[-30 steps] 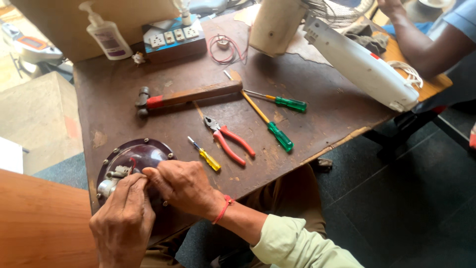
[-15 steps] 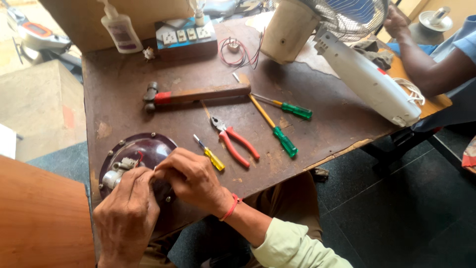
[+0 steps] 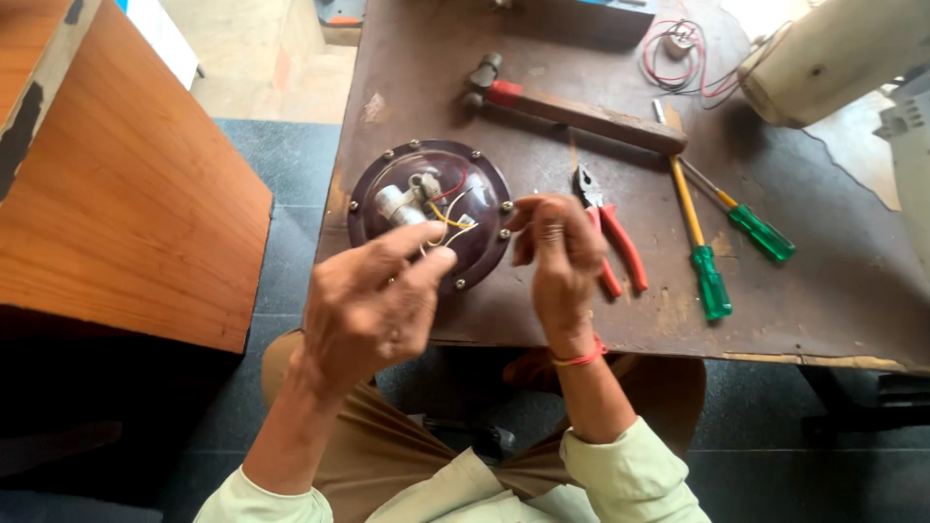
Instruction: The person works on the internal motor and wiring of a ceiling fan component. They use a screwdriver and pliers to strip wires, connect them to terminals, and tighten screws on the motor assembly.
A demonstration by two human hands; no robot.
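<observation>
So by then I'd pulled both hands up off the round maroon motor cover (image 3: 481, 254) at frame centre. My left hand (image 3: 373, 305) pinched the thin wires (image 3: 448, 221) shut between thumb and finger; my right hand (image 3: 557, 261) hovered loosely curled, holding nothing I could make out. Looked like wire-sorting time. Pliers (image 3: 610, 232) sat just right; no labels showed, only a pale housing (image 3: 833, 53) upper right.

Round motor housing (image 3: 429, 208) sits at the table's (image 3: 542, 320) near left edge; pliers (image 3: 608, 232) and two screwdrivers (image 3: 699, 242) right, hammer (image 3: 572, 108) behind
</observation>
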